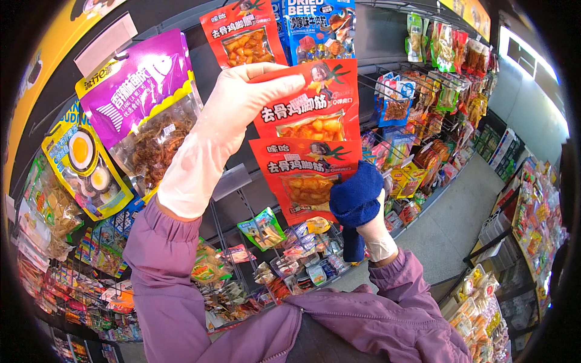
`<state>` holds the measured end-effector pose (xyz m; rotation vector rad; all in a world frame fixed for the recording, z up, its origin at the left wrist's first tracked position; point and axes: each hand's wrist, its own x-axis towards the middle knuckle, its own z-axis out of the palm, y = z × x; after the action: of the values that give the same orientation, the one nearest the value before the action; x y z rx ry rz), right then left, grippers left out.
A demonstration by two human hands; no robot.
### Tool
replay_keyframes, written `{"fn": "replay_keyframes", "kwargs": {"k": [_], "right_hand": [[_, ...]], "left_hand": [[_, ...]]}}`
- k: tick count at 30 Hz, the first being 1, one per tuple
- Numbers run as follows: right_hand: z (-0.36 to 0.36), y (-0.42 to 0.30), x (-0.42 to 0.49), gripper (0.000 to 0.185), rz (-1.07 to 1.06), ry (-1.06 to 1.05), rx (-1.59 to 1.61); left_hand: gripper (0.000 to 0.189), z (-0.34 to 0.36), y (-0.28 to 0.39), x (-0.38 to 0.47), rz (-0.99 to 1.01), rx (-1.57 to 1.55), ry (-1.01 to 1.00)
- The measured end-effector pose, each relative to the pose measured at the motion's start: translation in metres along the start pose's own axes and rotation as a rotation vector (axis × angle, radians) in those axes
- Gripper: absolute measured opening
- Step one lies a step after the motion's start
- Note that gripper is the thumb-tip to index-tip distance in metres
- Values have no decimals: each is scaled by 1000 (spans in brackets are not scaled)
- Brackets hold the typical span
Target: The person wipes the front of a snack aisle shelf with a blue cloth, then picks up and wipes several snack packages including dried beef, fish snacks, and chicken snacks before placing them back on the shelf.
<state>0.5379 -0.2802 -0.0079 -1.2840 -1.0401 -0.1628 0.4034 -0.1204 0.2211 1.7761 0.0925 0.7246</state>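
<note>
My left hand point(254, 93), in a thin pale glove, pinches the top left of a red snack packet point(317, 100) with a clear window. My right hand point(374, 222), also gloved, has a dark blue cloth point(358, 195) bunched in it, at the right edge of a second red packet point(304, 181). That lower packet overlaps the bottom of the upper one. Whether the right fingers grip it is hidden by the cloth. Behind my left hand hangs a matching red packet point(245, 38), beside a blue dried beef bag point(322, 31).
A large purple and yellow snack bag point(140, 100) and a yellow egg-picture pouch point(86, 163) hang at left. Wire hooks with many packets curve off to the right point(422, 100). An aisle floor point(445, 227) lies between these and another snack display point(538, 218).
</note>
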Motion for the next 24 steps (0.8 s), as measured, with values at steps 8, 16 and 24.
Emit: {"fn": "replay_keyframes", "kwargs": {"k": [8, 16, 24], "right_hand": [[-1, -14, -11, 29, 253, 48, 464], [-6, 0, -38, 44, 274, -79, 364], [-12, 20, -49, 24, 161, -104, 227]], "left_hand": [[26, -37, 10, 62, 284, -85, 291], [16, -46, 44, 95, 541, 56, 373], [17, -50, 52, 103, 506, 143, 358]]}}
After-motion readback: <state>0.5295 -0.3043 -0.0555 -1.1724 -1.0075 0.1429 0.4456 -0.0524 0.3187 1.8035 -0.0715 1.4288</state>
